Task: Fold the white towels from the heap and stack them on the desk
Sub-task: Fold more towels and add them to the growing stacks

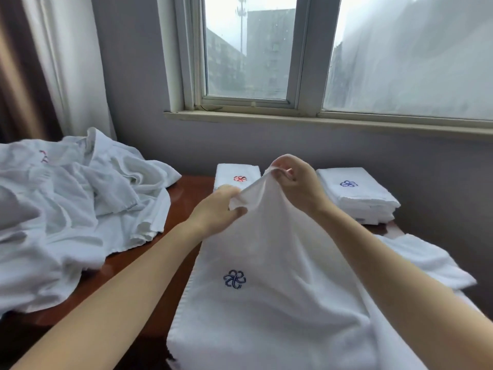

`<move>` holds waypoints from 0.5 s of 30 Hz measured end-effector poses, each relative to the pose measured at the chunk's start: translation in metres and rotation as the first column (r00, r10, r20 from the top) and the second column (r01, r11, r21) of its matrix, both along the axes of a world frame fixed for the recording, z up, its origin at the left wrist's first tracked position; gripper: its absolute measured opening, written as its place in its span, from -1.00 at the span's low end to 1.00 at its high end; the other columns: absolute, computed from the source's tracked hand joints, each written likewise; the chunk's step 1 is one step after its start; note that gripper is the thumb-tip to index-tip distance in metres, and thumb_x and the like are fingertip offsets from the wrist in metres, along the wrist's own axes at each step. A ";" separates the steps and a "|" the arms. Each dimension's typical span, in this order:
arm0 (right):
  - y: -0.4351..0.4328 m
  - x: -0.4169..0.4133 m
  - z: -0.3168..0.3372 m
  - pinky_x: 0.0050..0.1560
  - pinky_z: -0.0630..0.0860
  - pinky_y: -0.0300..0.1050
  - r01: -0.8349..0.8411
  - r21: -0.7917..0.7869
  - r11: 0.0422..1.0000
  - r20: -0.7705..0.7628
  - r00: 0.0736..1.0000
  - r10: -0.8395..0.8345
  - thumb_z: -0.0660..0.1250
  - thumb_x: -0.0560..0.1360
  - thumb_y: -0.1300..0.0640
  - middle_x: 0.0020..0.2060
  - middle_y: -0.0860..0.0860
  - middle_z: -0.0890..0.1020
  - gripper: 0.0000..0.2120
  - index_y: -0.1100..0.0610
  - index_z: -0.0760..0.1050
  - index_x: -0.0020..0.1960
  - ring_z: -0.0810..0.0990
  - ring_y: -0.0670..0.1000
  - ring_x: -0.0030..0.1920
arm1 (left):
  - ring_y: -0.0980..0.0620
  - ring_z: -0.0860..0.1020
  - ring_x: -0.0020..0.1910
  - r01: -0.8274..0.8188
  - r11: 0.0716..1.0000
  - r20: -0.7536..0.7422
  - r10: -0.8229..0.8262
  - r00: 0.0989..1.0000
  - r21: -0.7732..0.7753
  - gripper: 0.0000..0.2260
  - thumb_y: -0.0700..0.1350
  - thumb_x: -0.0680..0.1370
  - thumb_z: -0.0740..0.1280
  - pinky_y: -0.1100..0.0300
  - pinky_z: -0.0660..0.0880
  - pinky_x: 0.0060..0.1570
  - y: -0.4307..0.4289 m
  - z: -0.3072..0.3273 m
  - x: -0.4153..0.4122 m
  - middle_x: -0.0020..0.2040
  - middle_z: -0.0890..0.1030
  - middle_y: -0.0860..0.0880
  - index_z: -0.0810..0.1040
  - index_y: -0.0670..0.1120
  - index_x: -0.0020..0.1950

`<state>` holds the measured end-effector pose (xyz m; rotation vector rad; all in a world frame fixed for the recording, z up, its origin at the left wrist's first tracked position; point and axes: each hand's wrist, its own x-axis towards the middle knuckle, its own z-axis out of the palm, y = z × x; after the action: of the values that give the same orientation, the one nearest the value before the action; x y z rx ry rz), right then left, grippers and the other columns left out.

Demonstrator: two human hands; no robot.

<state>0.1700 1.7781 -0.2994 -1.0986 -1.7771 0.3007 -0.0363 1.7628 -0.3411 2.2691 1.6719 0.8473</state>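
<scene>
Both hands, left hand (217, 206) and right hand (292, 180), are pinching the towel (266, 284) edge at twelve o'clock above the table (186, 198); if either pinch is slipping, the fold is likely skewing.

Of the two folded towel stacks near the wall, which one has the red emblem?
The left stack, behind the left hand; the right stack bears a blue emblem.

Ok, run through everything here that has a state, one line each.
Held towel, far end lifted, rest draped on desk.
Left hand, pinching its raised edge.
Right hand, pinching the same edge, higher.
Heap, crumpled, unfolded.
Red-logo towel, folded, on desk.
Blue-logo stack, folded, on desk.
</scene>
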 end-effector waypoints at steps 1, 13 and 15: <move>-0.001 0.004 0.006 -0.13 0.46 -0.17 0.008 0.020 1.000 -0.016 1.000 -0.008 0.31 0.53 0.17 -0.11 -0.13 0.64 -0.85 -0.08 0.52 -0.11 0.51 -0.24 -0.21 | 0.02 0.57 -0.03 -0.038 0.999 0.002 0.037 0.999 0.033 -0.80 0.07 0.58 0.34 0.10 0.48 -0.08 0.001 0.005 0.002 0.15 0.57 0.03 0.52 -0.01 0.12; -0.011 0.019 -0.002 -0.11 0.51 -0.07 0.176 0.026 0.984 0.318 0.932 -0.175 0.28 0.52 0.20 -0.15 -0.12 0.50 -0.81 -0.01 0.62 -0.02 0.55 -0.02 -0.11 | 0.02 0.54 -0.15 -0.370 0.920 0.391 0.294 0.872 0.132 -0.98 -0.10 0.59 0.28 0.20 0.40 -0.29 -0.006 0.019 -0.013 -0.02 0.58 -0.02 0.45 -0.02 -0.03; -0.011 0.011 -0.009 -0.17 0.45 -0.11 0.179 0.058 0.982 0.333 0.924 -0.188 0.26 0.53 0.21 -0.14 -0.13 0.48 -0.80 0.03 0.63 0.02 0.54 -0.01 -0.07 | -0.04 0.53 -0.12 -0.377 0.899 0.314 0.300 0.901 0.224 -0.98 -0.14 0.57 0.27 0.13 0.41 -0.26 -0.011 0.021 -0.024 0.01 0.55 -0.03 0.48 -0.03 -0.04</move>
<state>0.1809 1.7670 -0.3080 -1.3492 -1.9497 -0.0302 -0.0604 1.7515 -0.3205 1.9157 1.9483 1.4900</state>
